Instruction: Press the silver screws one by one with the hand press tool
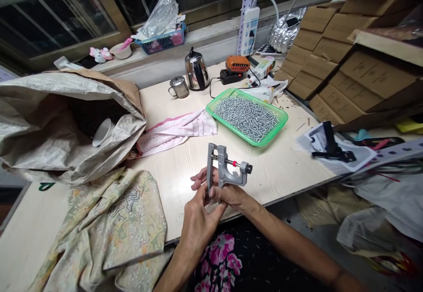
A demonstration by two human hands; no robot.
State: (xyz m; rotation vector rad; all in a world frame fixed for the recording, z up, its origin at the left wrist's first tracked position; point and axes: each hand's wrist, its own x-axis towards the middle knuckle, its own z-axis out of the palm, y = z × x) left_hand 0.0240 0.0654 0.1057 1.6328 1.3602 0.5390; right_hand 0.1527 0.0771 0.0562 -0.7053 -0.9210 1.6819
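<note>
A small grey hand press tool (224, 168) with a red-tipped screw and a black knob stands near the table's front edge. My right hand (231, 194) is closed around its base. My left hand (201, 199) meets it from the left, fingers pinched at the tool's lower part; whatever they pinch is too small to make out. A green tray (279, 126) full of small silver metal pieces lies beyond the tool, to the right.
A large woven sack (49, 120) with a white cup inside lies at left. Patterned cloth (112, 226) with scattered silver pieces covers the front left. Pink-white cloth (178, 131), kettle (196, 71), steel mug (179, 87), charger (236, 67) and cardboard boxes (346, 62) ring the table.
</note>
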